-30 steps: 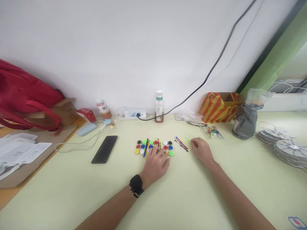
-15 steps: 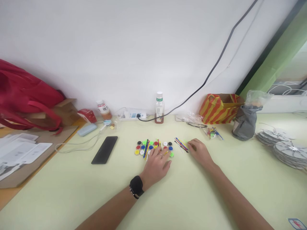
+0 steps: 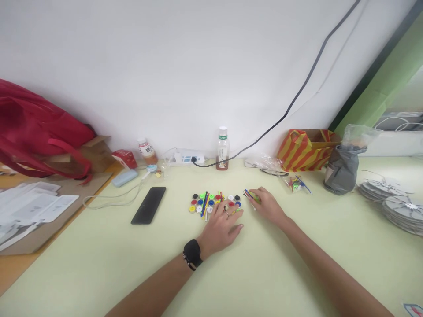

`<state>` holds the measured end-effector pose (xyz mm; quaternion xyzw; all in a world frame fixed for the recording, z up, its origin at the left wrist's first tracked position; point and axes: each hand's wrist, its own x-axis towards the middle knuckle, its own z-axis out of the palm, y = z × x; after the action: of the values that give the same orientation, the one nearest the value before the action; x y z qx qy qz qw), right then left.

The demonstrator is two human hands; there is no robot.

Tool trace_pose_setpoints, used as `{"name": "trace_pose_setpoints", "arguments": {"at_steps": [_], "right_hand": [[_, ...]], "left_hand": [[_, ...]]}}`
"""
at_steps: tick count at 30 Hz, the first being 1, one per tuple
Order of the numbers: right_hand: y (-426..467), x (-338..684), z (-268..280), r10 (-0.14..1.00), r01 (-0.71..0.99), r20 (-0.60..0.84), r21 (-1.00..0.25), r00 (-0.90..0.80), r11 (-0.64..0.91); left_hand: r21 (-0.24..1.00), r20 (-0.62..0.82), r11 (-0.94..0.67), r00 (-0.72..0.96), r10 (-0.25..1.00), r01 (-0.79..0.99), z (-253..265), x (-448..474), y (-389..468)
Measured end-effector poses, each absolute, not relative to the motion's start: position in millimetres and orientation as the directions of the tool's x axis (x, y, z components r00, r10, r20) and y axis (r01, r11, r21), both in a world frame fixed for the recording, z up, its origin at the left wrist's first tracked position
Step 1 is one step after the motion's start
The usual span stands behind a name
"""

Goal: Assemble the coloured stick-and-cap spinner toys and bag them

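Note:
My left hand (image 3: 222, 226), wearing a ring and a black watch (image 3: 192, 254), lies with fingers stretched over a group of small round coloured discs (image 3: 192, 209). The fingers hide part of the group. Across the discs lies a bundle of thin coloured sticks (image 3: 205, 204), blue, yellow and others. A second bunch of thin plastic sticks (image 3: 250, 194) is just right of the discs. My right hand (image 3: 269, 207) has its fingers closed over that bunch, with the ends showing at the left; the fingertips are partly hidden.
A black phone (image 3: 148, 205) lies left of the discs. Along the wall stand a drink bottle (image 3: 222, 149), a power strip (image 3: 185, 159) with a black cable, a striped bag (image 3: 304, 149) and a grey bag (image 3: 342, 169). Stacked grey discs (image 3: 405, 211) sit at the right.
My right hand has moved left onto the bunch of sticks and now covers much of it. My left hand stays over the discs. The whole view has shifted slightly.

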<state>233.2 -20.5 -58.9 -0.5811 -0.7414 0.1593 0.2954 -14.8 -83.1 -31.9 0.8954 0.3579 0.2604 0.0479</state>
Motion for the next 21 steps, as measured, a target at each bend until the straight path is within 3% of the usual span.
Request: {"name": "trace_pose_setpoints", "arguments": {"at_steps": [6,12,16,21], "right_hand": [[-35.8,213.7,-54.7,0.950,0.792,0.230,-0.529,-0.211,0.304],[-54.8,195.9,-55.5,0.962,0.797,0.206,-0.542,-0.182,0.267],[-56.6,186.6,-50.9,0.960,0.787,0.203,-0.553,-0.193,0.275],[-53.6,181.7,-48.7,0.962,0.758,0.201,-0.594,-0.183,0.268]], "left_hand": [[0.285,0.491,-0.695,0.522,0.698,0.661,-22.2,-16.5,-80.3],[0.360,0.581,-0.510,0.240,0.778,0.781,-14.6,-48.5,-44.3],[0.507,0.534,-0.397,0.082,0.841,0.765,-25.1,-86.8,-11.1],[0.698,0.315,-0.295,0.091,0.945,0.652,-43.0,-114.2,5.9]]}}
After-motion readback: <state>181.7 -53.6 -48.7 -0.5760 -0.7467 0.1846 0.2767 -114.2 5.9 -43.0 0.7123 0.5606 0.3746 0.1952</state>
